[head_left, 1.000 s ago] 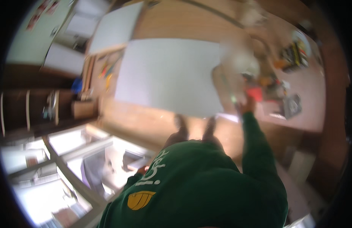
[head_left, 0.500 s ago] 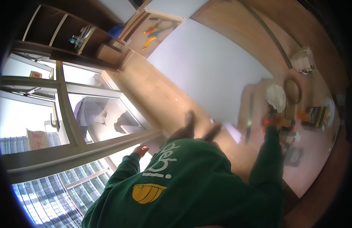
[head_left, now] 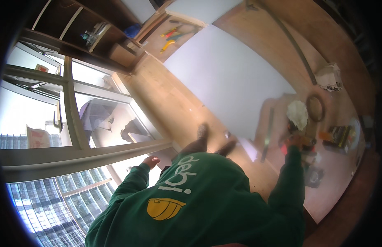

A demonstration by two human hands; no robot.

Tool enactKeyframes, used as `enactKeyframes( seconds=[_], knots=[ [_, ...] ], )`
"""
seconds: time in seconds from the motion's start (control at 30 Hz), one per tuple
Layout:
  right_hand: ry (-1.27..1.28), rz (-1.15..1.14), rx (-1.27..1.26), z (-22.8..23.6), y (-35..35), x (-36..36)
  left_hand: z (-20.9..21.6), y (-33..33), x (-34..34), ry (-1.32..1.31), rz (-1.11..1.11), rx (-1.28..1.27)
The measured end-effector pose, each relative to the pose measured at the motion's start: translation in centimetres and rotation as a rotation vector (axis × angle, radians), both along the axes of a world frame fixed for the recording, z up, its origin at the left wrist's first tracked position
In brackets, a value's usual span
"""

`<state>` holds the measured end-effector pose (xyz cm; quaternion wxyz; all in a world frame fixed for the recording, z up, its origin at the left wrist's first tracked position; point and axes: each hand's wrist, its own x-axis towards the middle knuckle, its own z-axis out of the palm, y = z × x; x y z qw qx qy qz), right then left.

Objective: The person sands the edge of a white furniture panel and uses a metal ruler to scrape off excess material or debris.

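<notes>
My right hand (head_left: 296, 142) reaches out over the table at the right, closed round a red-and-black tool (head_left: 285, 148). Its fingers are mostly hidden by the back of the hand. Just beyond the hand lies a white fluffy round pad (head_left: 297, 115); whether it is fixed to the tool I cannot make out. At my left side, by the window sill, my left hand (head_left: 151, 161) hangs with its fingers loosely curled and nothing seen in them.
A large pale sheet (head_left: 224, 78) covers much of the table (head_left: 318, 197). Near my right hand are a brown ring (head_left: 315, 108), a yellow-and-black box (head_left: 338, 136) and a crumpled cloth (head_left: 329, 77). Hand tools (head_left: 168, 46) lie at the far end. A window (head_left: 104, 119) stands left.
The whole view has shifted slightly, moving the table's things lower in the picture. My right hand stays at the same tool, and my left hand still hangs by the sill.
</notes>
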<state>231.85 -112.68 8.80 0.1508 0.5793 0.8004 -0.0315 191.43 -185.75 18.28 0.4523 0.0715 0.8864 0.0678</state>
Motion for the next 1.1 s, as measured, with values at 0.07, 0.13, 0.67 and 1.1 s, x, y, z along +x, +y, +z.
enactKeyframes(
  seconds=[0.07, 0.13, 0.67, 1.1],
  knots=[
    [0.113, 0.017, 0.015, 0.0, 0.9, 1.6, -0.9, 0.9, -0.1, 0.024, -0.010, 0.057],
    [0.233, -0.007, 0.030, 0.5, 0.0, 0.2, -0.8, 0.7, -0.8, -0.008, 0.020, 0.085],
    [0.285, 0.104, 0.175, -14.0, 4.7, 6.9, -0.3, 6.2, -8.9, 0.034, -0.121, 0.163],
    [0.855, -0.698, 0.615, 12.7, -8.3, -3.1, -23.3, 23.4, -43.2, 0.048, 0.349, 0.799]
  ],
)
